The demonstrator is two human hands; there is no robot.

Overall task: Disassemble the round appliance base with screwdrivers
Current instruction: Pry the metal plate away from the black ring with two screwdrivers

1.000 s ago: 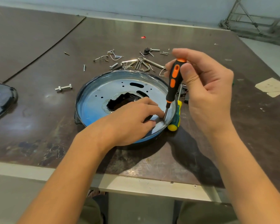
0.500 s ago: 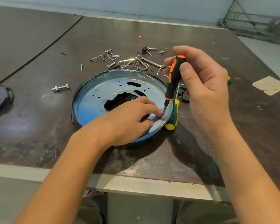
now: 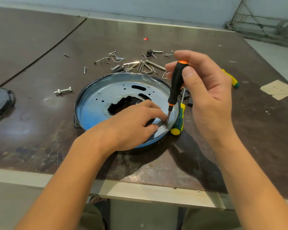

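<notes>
Worn dark-brown tabletop, pale wall behind, grey metal frame on pale floor far right.

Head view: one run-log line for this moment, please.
right hand: grips black-orange screwdriver, tip down on round base near rim | left hand: rests on base beside tip

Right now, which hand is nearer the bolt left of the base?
Left. The left hand rests in the base, right of the bolt; the right hand grips the screwdriver beyond.

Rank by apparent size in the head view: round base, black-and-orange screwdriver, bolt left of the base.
1. round base
2. black-and-orange screwdriver, held up nearer the camera, yet plainly longer than the bolt
3. bolt
</notes>
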